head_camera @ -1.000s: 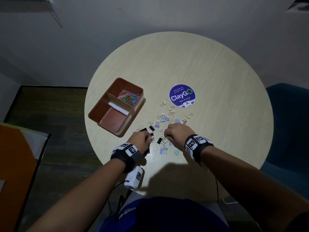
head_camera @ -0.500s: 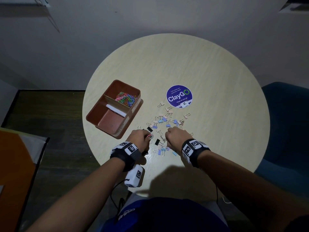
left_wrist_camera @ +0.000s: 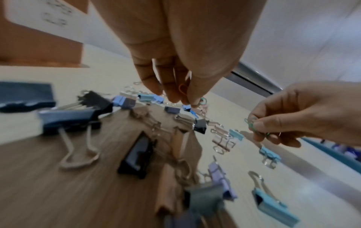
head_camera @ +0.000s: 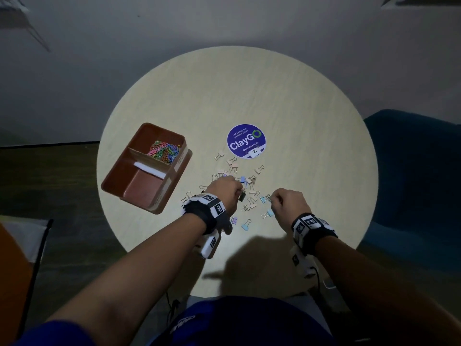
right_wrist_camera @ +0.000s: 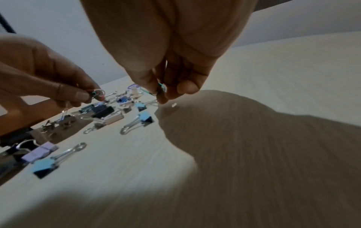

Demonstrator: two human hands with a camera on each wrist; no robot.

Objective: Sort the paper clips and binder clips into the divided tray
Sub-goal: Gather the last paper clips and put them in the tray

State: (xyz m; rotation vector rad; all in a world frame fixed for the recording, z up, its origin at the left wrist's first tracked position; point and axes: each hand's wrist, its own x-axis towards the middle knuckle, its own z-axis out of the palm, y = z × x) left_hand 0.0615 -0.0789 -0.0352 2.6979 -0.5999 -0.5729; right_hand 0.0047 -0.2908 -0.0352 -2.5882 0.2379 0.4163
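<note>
— Both grips pinch paper clips: the left hand (head_camera: 225,193) holds a small bunch of coloured wire paper clips (right_wrist_camera: 96,93) between thumb and fingertips; the right hand (head_camera: 287,202) nips a green wire paper clip (left_wrist_camera: 252,125) the same way.

— And where do they hang?

— Just above the scatter of small binder clips (head_camera: 249,196) on the round pale wooden worktop (head_camera: 299,108); the left hand is over the middle of the scatter, the right at its right edge; the two hands are near each other but apart.

— What of the tray?

— The brown rectangular divided tray (head_camera: 117,178) stands to the left of the scatter, near the worktop's left edge; its far compartment holds a heap of multicoloured paper clips (head_camera: 163,151); a white strip (head_camera: 149,169) lies along the divider in the near compartment.

— The binder clips?

— Black, light blue, lilac and beige ones with silver wire handles, all lying loose on the worktop; none shows in the tray.

— Anything else there?

— A round purple "ClayGO" sticker (head_camera: 245,141) beyond the scatter; a blue chair (head_camera: 411,171) at the right.
</note>
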